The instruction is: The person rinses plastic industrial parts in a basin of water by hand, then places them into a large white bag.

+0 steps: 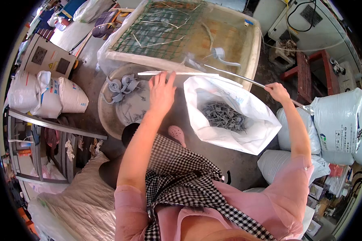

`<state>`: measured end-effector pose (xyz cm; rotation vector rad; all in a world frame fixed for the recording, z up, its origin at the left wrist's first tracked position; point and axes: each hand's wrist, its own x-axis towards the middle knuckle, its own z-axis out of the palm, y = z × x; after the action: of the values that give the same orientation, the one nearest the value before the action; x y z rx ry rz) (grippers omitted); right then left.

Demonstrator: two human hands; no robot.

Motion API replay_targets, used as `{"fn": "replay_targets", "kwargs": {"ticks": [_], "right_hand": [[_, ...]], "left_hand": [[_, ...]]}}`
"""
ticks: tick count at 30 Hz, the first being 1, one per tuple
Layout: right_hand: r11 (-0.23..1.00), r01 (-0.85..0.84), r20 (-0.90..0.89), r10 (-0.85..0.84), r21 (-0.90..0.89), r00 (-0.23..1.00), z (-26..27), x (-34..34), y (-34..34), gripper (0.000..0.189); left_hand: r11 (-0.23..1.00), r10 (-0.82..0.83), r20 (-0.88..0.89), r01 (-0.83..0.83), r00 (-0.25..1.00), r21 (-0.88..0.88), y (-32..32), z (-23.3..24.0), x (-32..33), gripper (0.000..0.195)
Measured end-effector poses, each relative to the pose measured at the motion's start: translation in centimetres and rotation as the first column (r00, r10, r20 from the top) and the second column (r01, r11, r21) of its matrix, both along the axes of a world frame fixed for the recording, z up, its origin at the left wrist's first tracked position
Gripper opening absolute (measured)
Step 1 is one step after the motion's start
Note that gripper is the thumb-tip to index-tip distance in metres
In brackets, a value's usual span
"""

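Note:
My right hand [278, 92] is closed around a thin metal rod [244, 78], whose far end reaches over the rim of a water-filled tub [229, 33]. Near that end, a grey round plastic part with a curved tail [218, 53] is over the water. My left hand [163, 90] has its fingers spread at a pale strip [181, 73] along the tub's near side; whether it grips the strip I cannot tell. Below and between my hands, an open white woven sack [199, 131] holds many small grey plastic pieces [221, 116]. Similar grey round parts [120, 86] lie in a wide basin [106, 120] at left.
Green netting [157, 33] covers the tub's left part. Full sacks stand at left [74, 95] and right [338, 120]. A metal rack [57, 129] is at lower left, a red metal stand [304, 75] at upper right. A pink clog [176, 134] shows on the floor.

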<state>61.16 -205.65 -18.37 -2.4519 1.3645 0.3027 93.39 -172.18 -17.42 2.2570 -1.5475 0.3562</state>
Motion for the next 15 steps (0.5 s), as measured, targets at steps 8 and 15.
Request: {"fn": "replay_targets", "kwargs": {"ticks": [8,15], "right_hand": [[0.993,-0.093,0.062,0.088,0.079,0.994,-6.7,12.6,0.1,0.032],[0.961,-0.273,0.098,0.275,-0.033,0.956,-8.3,18.9,0.3,0.030]], "left_hand": [[1.000,0.020,-0.014,-0.020,1.000,-0.015,0.1,0.1,-0.1,0.054],[1.000,0.028,-0.022,-0.028,0.999,-0.013,-0.1,-0.2,-0.2,0.054]]}}
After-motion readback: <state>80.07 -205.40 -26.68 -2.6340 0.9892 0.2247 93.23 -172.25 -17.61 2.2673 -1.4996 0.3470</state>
